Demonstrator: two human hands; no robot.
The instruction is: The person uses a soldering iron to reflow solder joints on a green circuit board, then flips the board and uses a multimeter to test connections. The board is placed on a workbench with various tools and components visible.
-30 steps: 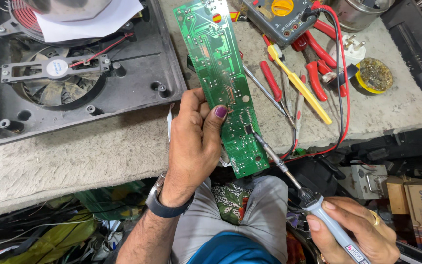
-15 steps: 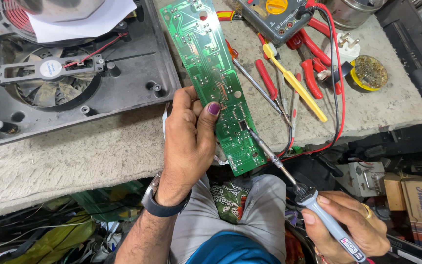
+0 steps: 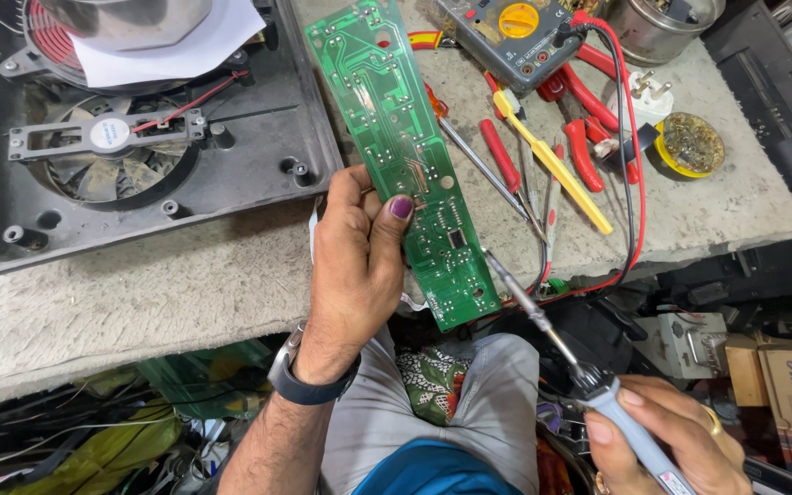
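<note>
My left hand (image 3: 355, 266) grips a long green circuit board (image 3: 402, 156) by its left edge, thumb pressed on the top face, holding it slanted over the bench. My right hand (image 3: 666, 440) at the lower right holds a soldering iron (image 3: 552, 335) by its grey handle. The iron's metal tip lies close to the board's right edge near a small black chip; whether it touches I cannot tell. A dark watch sits on my left wrist.
An opened black appliance base with a fan (image 3: 103, 156) and red coil lies at the left on the stone bench (image 3: 139, 293). A multimeter (image 3: 506, 37) with red and black leads, screwdrivers, red pliers (image 3: 588, 137), a white plug and a round tin (image 3: 689, 144) lie at the right.
The board and my left hand have shifted slightly left and down in view. The soldering iron tip has drawn a little away to the board's right edge.
</note>
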